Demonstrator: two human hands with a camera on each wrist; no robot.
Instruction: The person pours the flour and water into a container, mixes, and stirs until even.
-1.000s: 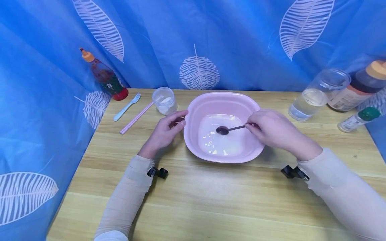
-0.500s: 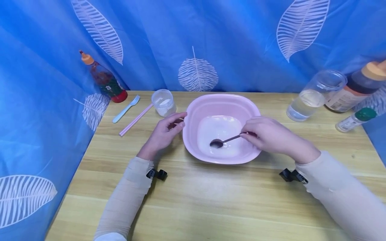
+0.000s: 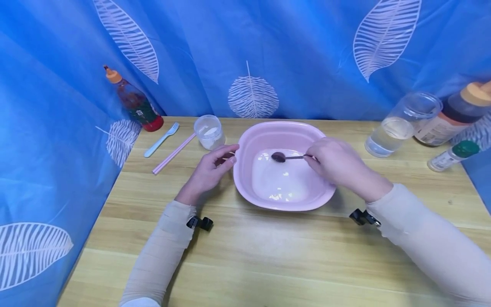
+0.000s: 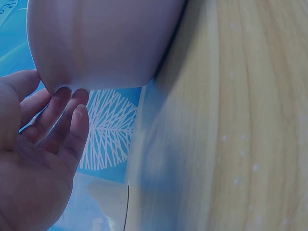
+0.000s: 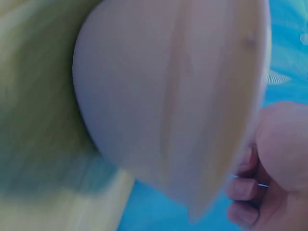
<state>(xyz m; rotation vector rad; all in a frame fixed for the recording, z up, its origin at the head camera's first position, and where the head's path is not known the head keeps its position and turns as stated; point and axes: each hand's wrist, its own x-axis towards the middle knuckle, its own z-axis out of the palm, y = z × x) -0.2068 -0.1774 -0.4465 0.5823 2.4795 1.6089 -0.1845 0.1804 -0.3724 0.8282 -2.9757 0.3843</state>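
A pink basin [image 3: 245,187] stands on the table, shiny reflections spread over its pale bottom. My right hand [image 3: 339,164] pinches the handle of a dark brown spoon [image 3: 278,157], its bowl low inside the basin toward the far side. In the right wrist view, that hand [image 5: 269,168] is beyond the basin's rim with fingers curled; the spoon is hidden there. My left hand [image 3: 210,168] touches the basin's left rim, fingers relaxed. The left wrist view shows this hand's fingertips [image 4: 61,92] against the basin's outer edge [image 4: 106,53].
Left of the basin are a clear jar [image 3: 209,133] with white contents, pink chopsticks [image 3: 174,153], a light blue fork [image 3: 161,140] and a red sauce bottle [image 3: 140,106]. At right stand a glass of clear liquid [image 3: 391,132], a dark bottle [image 3: 441,126] and a green-capped shaker [image 3: 452,156].
The spoon has swept from the basin's middle toward the near side, then back to the far side, with my right hand following. My left hand has stayed at the rim.
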